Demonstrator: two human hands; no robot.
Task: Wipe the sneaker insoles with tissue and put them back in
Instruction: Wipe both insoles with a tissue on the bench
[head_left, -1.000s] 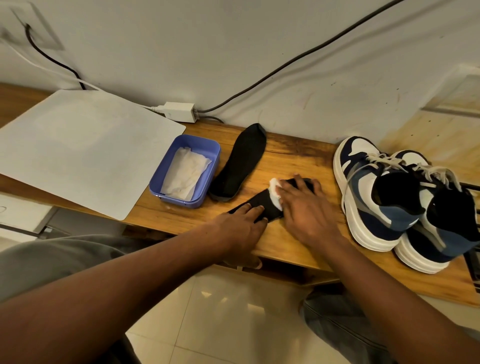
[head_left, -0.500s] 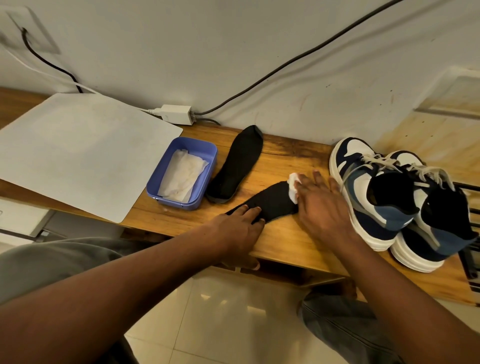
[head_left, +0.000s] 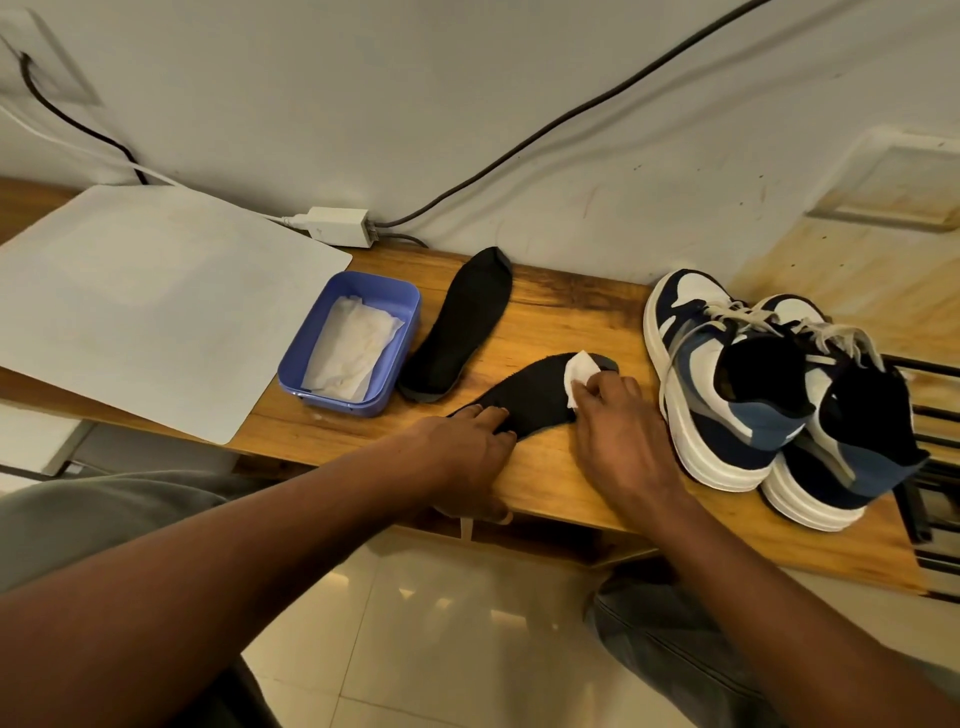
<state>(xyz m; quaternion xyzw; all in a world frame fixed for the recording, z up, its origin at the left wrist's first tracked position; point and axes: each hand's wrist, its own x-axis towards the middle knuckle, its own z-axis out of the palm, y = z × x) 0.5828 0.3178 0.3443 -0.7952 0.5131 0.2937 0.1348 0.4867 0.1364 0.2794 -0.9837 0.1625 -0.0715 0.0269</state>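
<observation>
A black insole (head_left: 530, 397) lies near the front edge of the wooden table (head_left: 545, 467). My left hand (head_left: 467, 447) presses its near end down with flat fingers. With curled fingers, my right hand (head_left: 618, 431) holds a white tissue (head_left: 579, 371) against the insole's far end. A second black insole (head_left: 460, 327) lies further back, free of both hands. Two navy, blue and white sneakers stand at the right, one (head_left: 711, 374) beside the other (head_left: 841, 431), their openings dark.
A blue plastic tub (head_left: 397, 338) holding folded tissues (head_left: 353, 345) sits left of the insoles. A large white board (head_left: 140, 306) overhangs the table's left part. A white power adapter (head_left: 340, 226) with cables lies by the wall. A black rack (head_left: 930, 467) stands at far right.
My right hand has slid the tissue rightward along the insole, from its middle to its far end. My left hand has stayed on the near end.
</observation>
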